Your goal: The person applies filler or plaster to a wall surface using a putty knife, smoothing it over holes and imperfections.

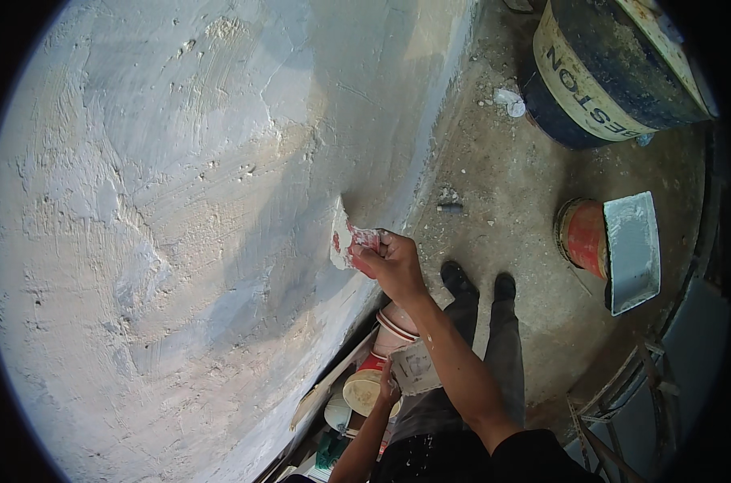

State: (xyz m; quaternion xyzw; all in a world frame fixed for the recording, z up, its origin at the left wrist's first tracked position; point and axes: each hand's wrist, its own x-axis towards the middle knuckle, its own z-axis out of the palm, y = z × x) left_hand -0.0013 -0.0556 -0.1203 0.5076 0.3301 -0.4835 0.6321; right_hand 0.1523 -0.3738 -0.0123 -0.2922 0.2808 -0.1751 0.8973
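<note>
My right hand [399,264] is closed round a red plastic putty scraper [343,240] smeared with white putty. The scraper's far edge is at the rough whitish wall [220,161]; whether it presses on the surface I cannot tell. Lower down, close to my body, my left hand [389,385] grips the edge of a squarish putty board [414,367]. Its pale face carries grey-white smears. Part of that board is hidden behind my right forearm.
Below the wall stand several stacked buckets [364,390]. On the dusty floor are a large dark drum [590,72] with a cream band, a red bucket [582,237] beside a grey-white rectangular tray [635,253], and a white scrap [509,102]. A ladder [623,390] stands at lower right.
</note>
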